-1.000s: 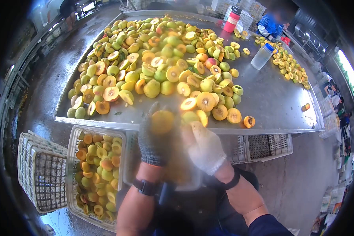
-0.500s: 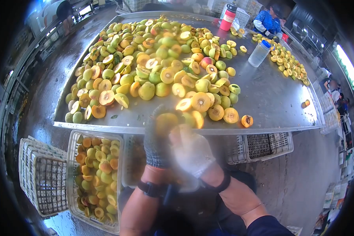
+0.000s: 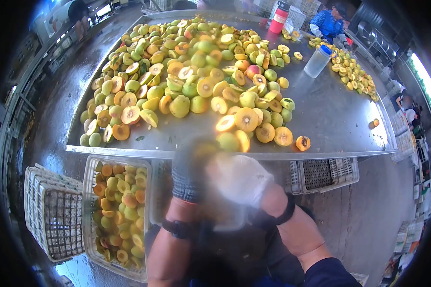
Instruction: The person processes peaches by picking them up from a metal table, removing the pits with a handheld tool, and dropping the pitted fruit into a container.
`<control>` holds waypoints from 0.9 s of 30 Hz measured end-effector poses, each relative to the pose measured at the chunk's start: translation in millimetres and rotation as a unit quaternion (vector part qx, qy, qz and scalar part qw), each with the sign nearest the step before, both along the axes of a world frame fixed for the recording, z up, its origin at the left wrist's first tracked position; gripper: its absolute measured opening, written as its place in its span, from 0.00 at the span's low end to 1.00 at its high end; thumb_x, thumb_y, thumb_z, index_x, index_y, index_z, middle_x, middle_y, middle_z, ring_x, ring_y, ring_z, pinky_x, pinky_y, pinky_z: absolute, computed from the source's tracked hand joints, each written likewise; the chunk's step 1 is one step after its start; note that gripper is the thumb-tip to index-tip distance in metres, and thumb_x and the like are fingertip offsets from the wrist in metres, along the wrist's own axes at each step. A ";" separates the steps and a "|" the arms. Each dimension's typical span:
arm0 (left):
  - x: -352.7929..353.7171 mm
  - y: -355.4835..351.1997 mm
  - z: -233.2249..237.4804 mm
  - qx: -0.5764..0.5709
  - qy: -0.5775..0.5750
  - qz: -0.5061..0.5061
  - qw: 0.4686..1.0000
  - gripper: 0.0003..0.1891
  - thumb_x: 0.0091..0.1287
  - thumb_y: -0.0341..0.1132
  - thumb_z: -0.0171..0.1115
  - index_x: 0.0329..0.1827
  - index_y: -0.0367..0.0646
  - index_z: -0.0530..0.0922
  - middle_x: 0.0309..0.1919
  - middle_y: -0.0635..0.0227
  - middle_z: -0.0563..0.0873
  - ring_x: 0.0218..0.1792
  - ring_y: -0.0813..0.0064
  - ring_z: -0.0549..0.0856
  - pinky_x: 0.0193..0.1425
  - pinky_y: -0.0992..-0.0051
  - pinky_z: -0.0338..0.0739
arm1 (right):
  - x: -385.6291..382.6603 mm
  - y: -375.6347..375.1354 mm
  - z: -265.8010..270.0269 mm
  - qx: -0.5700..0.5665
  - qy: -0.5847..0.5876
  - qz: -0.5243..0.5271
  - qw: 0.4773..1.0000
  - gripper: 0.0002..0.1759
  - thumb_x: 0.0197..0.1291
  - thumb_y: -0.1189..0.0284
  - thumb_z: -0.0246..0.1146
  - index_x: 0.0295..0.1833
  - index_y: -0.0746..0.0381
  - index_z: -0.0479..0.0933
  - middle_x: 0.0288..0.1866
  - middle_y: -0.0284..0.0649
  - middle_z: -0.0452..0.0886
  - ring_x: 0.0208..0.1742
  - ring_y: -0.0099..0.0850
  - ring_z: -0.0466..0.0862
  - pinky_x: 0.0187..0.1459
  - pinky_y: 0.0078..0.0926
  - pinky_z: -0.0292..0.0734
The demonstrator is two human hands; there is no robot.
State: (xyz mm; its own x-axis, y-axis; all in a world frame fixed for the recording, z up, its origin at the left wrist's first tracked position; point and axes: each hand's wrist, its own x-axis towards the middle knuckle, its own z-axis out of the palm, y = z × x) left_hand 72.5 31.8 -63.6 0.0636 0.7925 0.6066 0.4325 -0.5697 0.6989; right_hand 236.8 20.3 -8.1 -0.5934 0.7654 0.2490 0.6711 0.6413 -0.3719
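Head view only. Left hand (image 3: 189, 174), in a dark grey knit glove, and right hand (image 3: 242, 179), in a white glove, are side by side and touching, just below the near edge of the wet steel table (image 3: 330, 119). Both are motion-blurred.

A yellowish round fruit (image 3: 202, 147) shows as a smear at the top of the left glove, right at the table's near edge. Its long axis and which way it points can't be read through the blur. Left fingers look curled up towards it, but whether they grip it I cannot tell. Right hand lies against the left, fingers bent inward; how far open it is I cannot tell.

On the table, just past the near edge, is a whole green fruit (image 3: 228, 141) with an orange-fleshed cut half (image 3: 243, 141) touching it. A big heap of green-yellow whole and halved fruit (image 3: 177, 62) fills the table's left and middle.

Below the table's near-left corner, a white plastic crate (image 3: 87, 191) holds cut halves. On the table's far right stands a clear plastic bottle with blue cap (image 3: 317, 61).
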 end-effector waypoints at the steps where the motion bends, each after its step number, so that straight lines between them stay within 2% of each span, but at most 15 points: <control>1: -3.3 3.8 5.1 0.065 0.098 0.011 0.993 0.13 0.63 0.38 0.72 0.45 0.40 0.84 0.44 0.60 0.89 0.45 0.59 0.89 0.53 0.63 0.84 | 4.4 2.4 3.4 -0.011 -0.013 0.012 1.000 0.10 0.72 0.67 0.58 0.39 0.60 0.79 0.30 0.45 0.82 0.29 0.49 0.86 0.31 0.47 0.81; 4: -4.3 11.3 0.8 0.032 0.107 -0.045 0.993 0.10 0.59 0.35 0.72 0.38 0.39 0.86 0.40 0.58 0.89 0.42 0.60 0.89 0.48 0.65 0.83 | 13.9 6.4 7.6 -0.036 -0.057 0.057 0.996 0.10 0.70 0.67 0.59 0.38 0.59 0.81 0.31 0.44 0.84 0.31 0.45 0.87 0.32 0.43 0.82; 7: -0.5 5.2 7.5 -0.123 0.032 -0.066 0.990 0.08 0.59 0.32 0.70 0.39 0.39 0.87 0.37 0.58 0.89 0.39 0.61 0.90 0.45 0.67 0.83 | 14.7 13.0 28.0 -0.224 -0.089 0.051 0.969 0.22 0.75 0.57 0.53 0.48 0.63 0.84 0.45 0.56 0.87 0.49 0.56 0.86 0.54 0.51 0.80; 8: 0.4 6.6 1.8 -0.082 0.070 -0.047 0.993 0.07 0.60 0.30 0.68 0.40 0.39 0.87 0.37 0.57 0.89 0.39 0.62 0.90 0.45 0.68 0.83 | 16.5 15.5 20.7 -0.234 -0.115 0.047 0.964 0.21 0.76 0.57 0.52 0.47 0.62 0.84 0.44 0.56 0.87 0.48 0.58 0.86 0.53 0.52 0.80; 10: 2.4 14.7 -10.6 0.008 0.146 -0.009 0.989 0.07 0.61 0.27 0.66 0.41 0.38 0.87 0.38 0.57 0.89 0.39 0.63 0.90 0.45 0.68 0.83 | 9.3 9.2 9.7 -0.217 -0.092 -0.001 0.972 0.21 0.76 0.58 0.52 0.45 0.62 0.84 0.43 0.56 0.87 0.47 0.58 0.86 0.52 0.53 0.81; 11: 6.1 11.7 -7.2 -0.056 0.055 -0.012 0.997 0.07 0.61 0.27 0.65 0.40 0.37 0.87 0.37 0.57 0.89 0.39 0.65 0.90 0.45 0.69 0.83 | 4.9 3.0 5.1 -0.208 -0.080 -0.026 0.975 0.21 0.76 0.58 0.52 0.45 0.61 0.84 0.43 0.56 0.87 0.47 0.59 0.86 0.52 0.53 0.81; 12: 12.1 5.7 -0.7 -0.119 -0.038 -0.014 0.992 0.07 0.61 0.26 0.64 0.40 0.36 0.87 0.36 0.57 0.89 0.39 0.66 0.90 0.45 0.70 0.83 | 2.3 -6.4 0.9 -0.174 0.010 -0.049 0.984 0.12 0.70 0.68 0.56 0.42 0.64 0.82 0.38 0.54 0.87 0.41 0.53 0.88 0.42 0.50 0.84; 14: 14.4 2.8 6.9 -0.150 -0.096 -0.020 0.984 0.07 0.63 0.26 0.63 0.40 0.35 0.87 0.35 0.58 0.89 0.38 0.67 0.90 0.46 0.71 0.83 | -0.2 -9.9 -5.3 -0.196 0.060 -0.074 0.976 0.13 0.70 0.67 0.56 0.43 0.63 0.82 0.38 0.54 0.87 0.41 0.54 0.88 0.43 0.50 0.83; 15: 11.5 3.4 8.3 -0.119 -0.061 -0.025 0.991 0.07 0.64 0.27 0.63 0.40 0.35 0.87 0.36 0.59 0.89 0.38 0.68 0.89 0.47 0.71 0.84 | -1.6 -11.0 -5.2 -0.209 0.086 -0.087 0.970 0.13 0.70 0.66 0.57 0.44 0.63 0.83 0.39 0.54 0.87 0.41 0.54 0.88 0.43 0.51 0.83; 18: 0.1 9.0 5.3 -0.090 0.015 -0.087 0.992 0.10 0.70 0.32 0.61 0.41 0.34 0.87 0.38 0.61 0.90 0.39 0.68 0.89 0.48 0.70 0.84 | 8.8 -0.5 11.4 -0.198 -0.081 0.001 0.977 0.14 0.72 0.66 0.56 0.46 0.62 0.84 0.39 0.54 0.87 0.42 0.55 0.88 0.45 0.50 0.83; 21: -0.7 6.6 -0.4 -0.208 -0.060 -0.137 0.967 0.16 0.77 0.39 0.57 0.49 0.33 0.86 0.44 0.59 0.91 0.42 0.65 0.89 0.52 0.67 0.84 | 17.2 13.4 4.6 -0.291 -0.099 0.046 0.950 0.24 0.77 0.56 0.50 0.49 0.63 0.85 0.49 0.56 0.88 0.54 0.58 0.85 0.56 0.54 0.79; 22: 0.5 4.6 -1.3 -0.231 -0.091 -0.135 0.959 0.19 0.79 0.42 0.56 0.53 0.33 0.85 0.46 0.58 0.91 0.43 0.63 0.90 0.53 0.66 0.84 | 22.7 16.8 -14.8 -0.246 -0.020 0.054 0.967 0.26 0.78 0.54 0.51 0.46 0.64 0.85 0.40 0.53 0.89 0.43 0.52 0.89 0.48 0.48 0.82; 23: 1.8 2.5 -2.1 -0.253 -0.122 -0.132 0.951 0.21 0.81 0.44 0.55 0.57 0.33 0.84 0.47 0.57 0.91 0.44 0.62 0.90 0.54 0.65 0.84 | 31.3 18.2 -27.0 -0.320 0.044 0.035 0.946 0.26 0.79 0.53 0.51 0.44 0.64 0.84 0.37 0.50 0.88 0.39 0.47 0.88 0.44 0.44 0.82; 27: 7.9 1.6 1.1 -0.158 -0.144 -0.108 0.971 0.25 0.84 0.49 0.52 0.66 0.33 0.76 0.50 0.56 0.89 0.47 0.64 0.90 0.56 0.67 0.86 | 31.8 15.4 -11.5 -0.507 0.268 -0.024 0.819 0.27 0.80 0.51 0.54 0.38 0.62 0.82 0.24 0.34 0.79 0.22 0.26 0.79 0.26 0.27 0.74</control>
